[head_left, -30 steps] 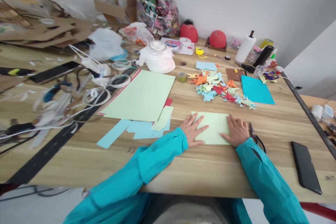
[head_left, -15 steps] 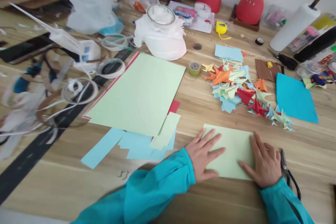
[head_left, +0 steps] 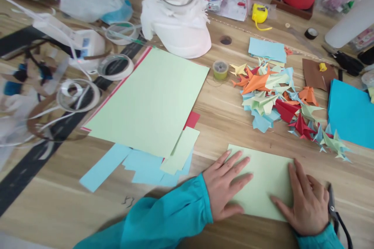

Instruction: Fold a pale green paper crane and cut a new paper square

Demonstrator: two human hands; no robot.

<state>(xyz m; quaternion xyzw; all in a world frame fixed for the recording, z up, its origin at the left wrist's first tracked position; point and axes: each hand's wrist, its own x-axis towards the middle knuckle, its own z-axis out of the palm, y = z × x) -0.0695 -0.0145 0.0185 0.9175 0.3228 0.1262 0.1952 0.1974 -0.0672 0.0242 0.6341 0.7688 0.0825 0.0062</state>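
Observation:
A pale green sheet of paper lies flat on the wooden table in front of me. My left hand rests on its left part with the fingers spread. On the right edge lies my right hand, thumb and index finger apart, the other fingers partly bent. Just right of that hand are scissors, partly hidden behind it. Beyond the sheet sits a pile of folded paper cranes in orange, red, green and blue.
A large green sheet lies to the left over blue paper strips. Farther left are tape rolls and cords. A thread spool, a yellow tape measure and bright blue paper lie farther back.
The view has shifted closer, so the table things sit differently in the picture. Both hands stay laid on the green sheet, with no clear change in their pose.

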